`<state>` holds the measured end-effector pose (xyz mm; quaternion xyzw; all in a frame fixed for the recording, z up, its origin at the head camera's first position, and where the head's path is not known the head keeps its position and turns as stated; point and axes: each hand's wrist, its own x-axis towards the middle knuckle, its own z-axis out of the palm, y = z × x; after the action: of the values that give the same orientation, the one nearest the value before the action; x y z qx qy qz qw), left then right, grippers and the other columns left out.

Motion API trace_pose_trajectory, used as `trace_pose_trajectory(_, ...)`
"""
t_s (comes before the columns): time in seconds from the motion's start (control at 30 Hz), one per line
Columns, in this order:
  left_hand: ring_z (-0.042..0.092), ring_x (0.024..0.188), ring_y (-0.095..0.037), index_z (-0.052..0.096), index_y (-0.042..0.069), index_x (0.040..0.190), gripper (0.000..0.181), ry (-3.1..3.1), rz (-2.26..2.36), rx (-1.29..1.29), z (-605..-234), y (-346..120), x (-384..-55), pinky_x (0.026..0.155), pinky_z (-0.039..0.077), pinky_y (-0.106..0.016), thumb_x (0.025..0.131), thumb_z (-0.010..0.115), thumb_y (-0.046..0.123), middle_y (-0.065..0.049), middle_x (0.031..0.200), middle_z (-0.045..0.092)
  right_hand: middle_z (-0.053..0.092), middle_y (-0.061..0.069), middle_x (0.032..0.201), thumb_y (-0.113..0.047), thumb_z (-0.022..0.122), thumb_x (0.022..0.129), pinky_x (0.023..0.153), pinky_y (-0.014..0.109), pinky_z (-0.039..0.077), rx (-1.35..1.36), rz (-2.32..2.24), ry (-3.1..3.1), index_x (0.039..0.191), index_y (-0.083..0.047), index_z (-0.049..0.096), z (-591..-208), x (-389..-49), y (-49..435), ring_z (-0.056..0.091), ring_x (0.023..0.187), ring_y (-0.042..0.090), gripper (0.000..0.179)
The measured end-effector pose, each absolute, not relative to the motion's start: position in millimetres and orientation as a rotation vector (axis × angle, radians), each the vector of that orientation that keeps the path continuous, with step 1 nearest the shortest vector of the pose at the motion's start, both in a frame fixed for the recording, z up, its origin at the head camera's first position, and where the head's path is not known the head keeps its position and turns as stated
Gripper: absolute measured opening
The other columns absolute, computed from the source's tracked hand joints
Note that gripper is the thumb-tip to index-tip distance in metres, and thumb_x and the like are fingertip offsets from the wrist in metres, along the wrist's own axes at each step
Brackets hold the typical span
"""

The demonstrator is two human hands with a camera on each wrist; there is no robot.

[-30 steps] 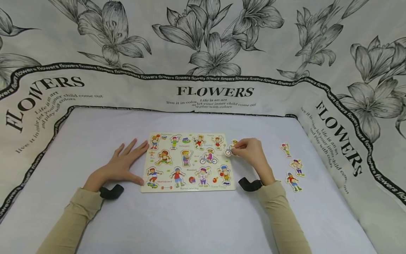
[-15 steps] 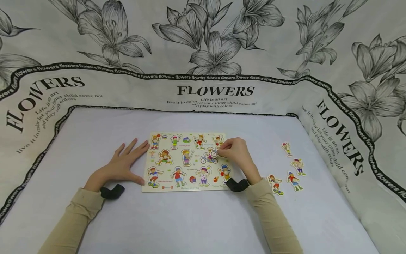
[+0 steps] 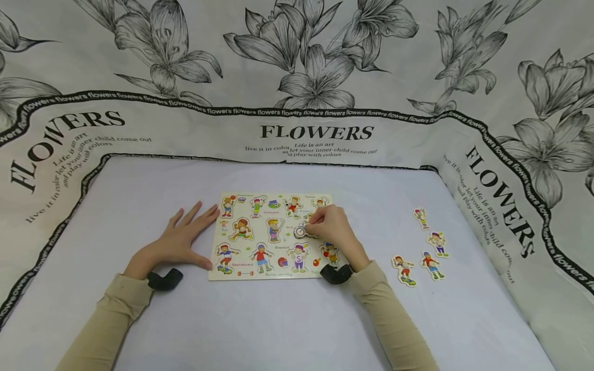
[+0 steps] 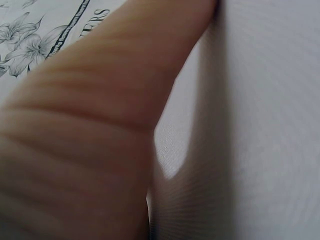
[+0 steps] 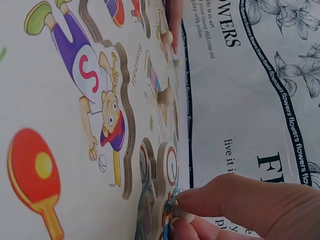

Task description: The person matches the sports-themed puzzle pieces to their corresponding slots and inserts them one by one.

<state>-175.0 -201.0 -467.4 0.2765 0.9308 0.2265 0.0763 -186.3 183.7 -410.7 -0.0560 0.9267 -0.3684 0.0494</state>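
A cream wooden puzzle board [image 3: 258, 240] with printed sports figures lies mid-table. My right hand [image 3: 335, 229] pinches a bicycle puzzle piece [image 3: 300, 231] by its knob, over the bicycle picture in the middle row. In the right wrist view, this bicycle piece [image 5: 171, 165] stands slightly off the board, its lower side over a recess; whether it touches there I cannot tell. Thumb and fingertips meet at the knob. My left hand [image 3: 178, 241] is spread along the board's left edge, fingertips and thumb at it. Only bare skin of the left hand [image 4: 100, 90] shows in the left wrist view.
Several loose figure pieces lie right of the board: a small one [image 3: 421, 218], a purple-capped one [image 3: 437, 244], a red-shirted one [image 3: 432, 266] and a skateboarder [image 3: 403, 271]. Knobbed pieces such as the golfer [image 3: 274, 230] sit in the board. Flower-print fabric [image 3: 315, 135] surrounds the table.
My right hand has carried the bicycle piece left from beside the board and down over the bicycle picture. The skateboarder piece has come out from behind the sleeve. My left hand stays put.
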Motion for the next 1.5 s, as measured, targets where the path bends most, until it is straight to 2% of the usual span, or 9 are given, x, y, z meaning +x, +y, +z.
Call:
trace_pose_trajectory(0.93,-0.008,0.151,-0.037,0.020,0.012,0.159,0.131,2.795,0.663,0.817,-468.2,-201.9,-175.9,0.116,-0.012,-0.060,0.060,0.079,0.074,-0.008,0.166,0.011,0.066,0.002,0.074,-0.016,0.080,0.083,0.054,0.026,0.049,-0.219,-1.124,2.769,0.081,-0.006,0.072,-425.8,-190.4,186.5,0.058,0.059,0.014,0.013)
trace_pose_trajectory(1.5,-0.009,0.151,-0.036,0.018,0.013,0.160,0.135,2.786,0.650,0.787,-467.6,-199.9,-175.7,0.116,-0.012,-0.059,0.056,0.079,0.076,-0.008,0.167,0.010,0.064,0.004,0.076,-0.019,0.079,0.084,0.055,0.027,0.048,-0.244,-1.124,2.746,0.083,-0.008,0.071,-428.6,-193.4,190.0,0.057,0.061,0.015,0.014)
